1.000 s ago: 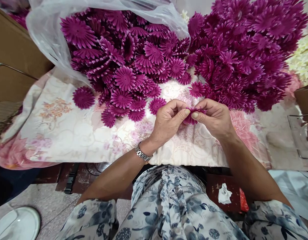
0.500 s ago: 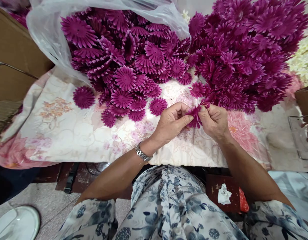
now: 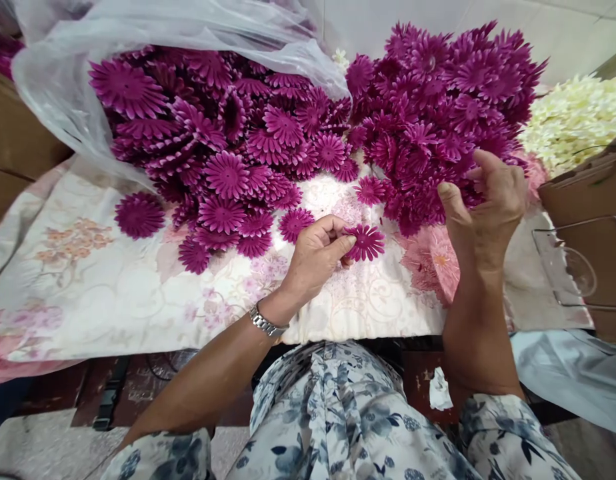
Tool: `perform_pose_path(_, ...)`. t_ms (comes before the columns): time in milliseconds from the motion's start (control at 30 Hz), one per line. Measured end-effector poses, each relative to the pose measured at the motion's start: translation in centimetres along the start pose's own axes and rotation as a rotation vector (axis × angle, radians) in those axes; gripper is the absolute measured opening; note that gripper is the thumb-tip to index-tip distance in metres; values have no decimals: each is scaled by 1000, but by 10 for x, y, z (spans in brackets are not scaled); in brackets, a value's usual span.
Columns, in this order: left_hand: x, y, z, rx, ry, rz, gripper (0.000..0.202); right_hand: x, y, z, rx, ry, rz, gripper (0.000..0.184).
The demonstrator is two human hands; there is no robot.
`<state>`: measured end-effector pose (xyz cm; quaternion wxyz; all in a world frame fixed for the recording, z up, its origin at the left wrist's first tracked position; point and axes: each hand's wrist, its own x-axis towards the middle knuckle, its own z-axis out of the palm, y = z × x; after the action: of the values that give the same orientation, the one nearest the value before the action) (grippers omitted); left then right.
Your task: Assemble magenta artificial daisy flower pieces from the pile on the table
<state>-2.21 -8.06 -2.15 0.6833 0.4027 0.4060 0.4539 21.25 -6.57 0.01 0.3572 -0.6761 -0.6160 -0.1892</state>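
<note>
My left hand [image 3: 315, 257] pinches a flat magenta petal disc [image 3: 367, 241] between thumb and fingers, just above the floral cloth [image 3: 113, 280]. My right hand [image 3: 488, 200] is raised at the edge of the right heap of magenta flowers [image 3: 438, 113], its fingers spread and curled, with nothing visible in them. A clear plastic bag [image 3: 78, 100] at the upper left spills flat magenta petal discs [image 3: 228, 173] onto the cloth. A single disc [image 3: 139, 215] lies apart at the left.
Cream-white flowers [image 3: 573, 120] are piled at the far right. A brown cardboard box [image 3: 588, 200] with a clear plastic tray [image 3: 573, 267] stands at the right edge. More cardboard [image 3: 13, 147] is at the left. My lap in flowered fabric [image 3: 348, 420] fills the bottom.
Both hands held one flower together before. Now my right hand has let go and moved up and right to the flower heap, while my left hand keeps a flat disc. The camera tilted.
</note>
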Motion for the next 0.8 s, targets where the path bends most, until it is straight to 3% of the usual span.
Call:
perform_pose_path(100,-1,1,1,-13,10,-6,17,-3,-5,1,41,18,-5,32)
perform_pose_path(167,-1,1,2,-29,19,-9,19,-6,-15,0,120,76,-53,26)
perform_pose_path(233,-1,1,2,-51,19,-17,21,-12,-30,0,270,54,-117,22)
perform_pose_path(367,-2,-2,2,-96,1,-11,23,-25,-59,2,703,-341,-139,27)
perform_pose_path(467,-2,-3,1,-109,-19,10,23,-33,-70,7,880,-589,11,23)
perform_pose_path(533,-2,-4,1,-105,-32,16,23,-36,-71,11,974,-681,105,21)
perform_pose_path(667,-2,-4,1,-107,-35,9,21,-39,-67,14,1018,-700,170,22)
perform_pose_path(800,-3,-3,1,-123,-72,14,21,-39,-69,11,921,-648,46,28)
